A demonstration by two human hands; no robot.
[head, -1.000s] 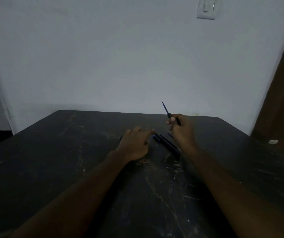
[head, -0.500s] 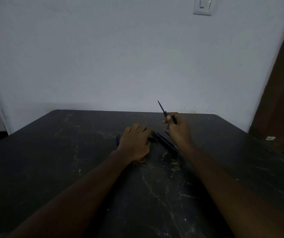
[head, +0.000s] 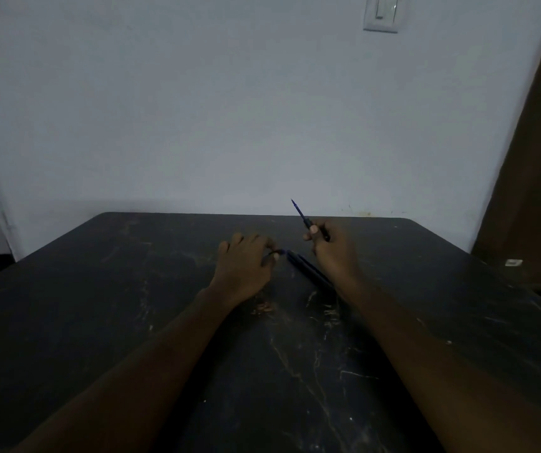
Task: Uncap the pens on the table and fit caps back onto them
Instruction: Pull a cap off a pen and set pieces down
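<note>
My right hand (head: 333, 253) grips an uncapped blue pen (head: 302, 217), its bare tip pointing up and to the left above the table's far part. My left hand (head: 246, 266) rests on the dark table (head: 132, 289) with its fingers curled around a small dark cap (head: 277, 253) whose bluish end shows at the fingertips. Between the two hands lie dark pens (head: 308, 269) side by side on the table, slanting toward the right wrist; their near ends are hidden behind my right forearm.
The scratched black table runs to a white wall (head: 230, 109) at the back. A light switch (head: 381, 13) sits high on the wall. A brown door (head: 537, 158) stands at the right.
My left hand has drawn slightly left, away from the lying pens, with its fingers curled around the cap. My right hand keeps the uncapped pen raised, almost still.
</note>
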